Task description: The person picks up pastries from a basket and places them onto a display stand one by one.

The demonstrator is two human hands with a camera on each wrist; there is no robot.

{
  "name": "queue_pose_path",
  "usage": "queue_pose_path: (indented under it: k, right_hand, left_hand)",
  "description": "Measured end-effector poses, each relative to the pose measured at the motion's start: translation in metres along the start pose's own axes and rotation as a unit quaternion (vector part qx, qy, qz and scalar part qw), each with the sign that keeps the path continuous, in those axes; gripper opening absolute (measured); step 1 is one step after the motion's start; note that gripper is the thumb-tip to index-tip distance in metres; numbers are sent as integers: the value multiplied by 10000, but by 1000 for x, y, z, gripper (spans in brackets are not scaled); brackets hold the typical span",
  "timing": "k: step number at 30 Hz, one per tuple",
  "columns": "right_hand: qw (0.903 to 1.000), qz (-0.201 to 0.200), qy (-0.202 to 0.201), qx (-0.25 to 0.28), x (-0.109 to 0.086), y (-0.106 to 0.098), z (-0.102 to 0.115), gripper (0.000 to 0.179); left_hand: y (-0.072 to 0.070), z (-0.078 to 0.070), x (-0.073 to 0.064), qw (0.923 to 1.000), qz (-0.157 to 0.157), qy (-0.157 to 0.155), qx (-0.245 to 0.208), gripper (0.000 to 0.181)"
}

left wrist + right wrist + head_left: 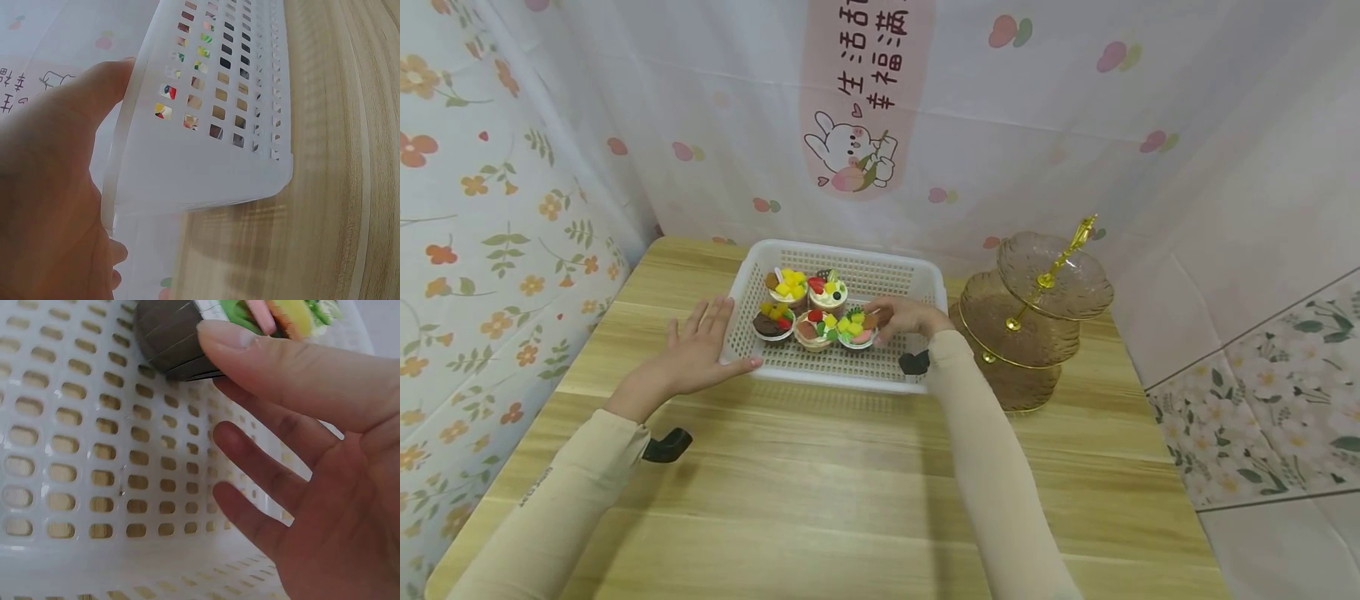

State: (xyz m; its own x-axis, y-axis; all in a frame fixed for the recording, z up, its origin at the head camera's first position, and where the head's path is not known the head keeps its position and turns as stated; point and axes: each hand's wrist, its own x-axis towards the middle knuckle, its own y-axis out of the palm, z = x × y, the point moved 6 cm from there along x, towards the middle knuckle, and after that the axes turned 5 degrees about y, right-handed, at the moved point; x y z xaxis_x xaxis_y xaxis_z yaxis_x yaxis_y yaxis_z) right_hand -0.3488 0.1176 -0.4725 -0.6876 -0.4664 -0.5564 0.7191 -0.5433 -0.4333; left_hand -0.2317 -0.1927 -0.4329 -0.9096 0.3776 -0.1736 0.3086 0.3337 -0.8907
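Note:
A white plastic basket (842, 382) holds several toy cupcakes topped with fruit. My left hand (696, 354) rests at its left end, fingers spread and thumb along the near rim; in the left wrist view that hand (59, 169) lies against the rim. Inside the basket, my right hand (910, 317) pinches the rightmost toy cupcake (856, 330) of the near row. Seen from the right wrist, the thumb lies over the side of its dark pleated cup (169, 340). The other visible fingers of the right hand (312, 456) hang loose below; the index finger is largely hidden.
Right of the basket stands a three-tier stand (1018, 321) of brownish clear plates with a gold handle. Both are on a wooden table (820, 500), with printed curtains (715, 100) behind and at the left and a wall (1262, 375) at the right.

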Motion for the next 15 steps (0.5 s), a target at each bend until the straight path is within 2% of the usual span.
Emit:
queue_pose_path:
  k: [15]
  right_hand:
    - [9985, -309, -38, -456, 4, 2, 0, 77]
  left_hand:
    - [0, 0, 0, 10000, 15, -56, 44, 113]
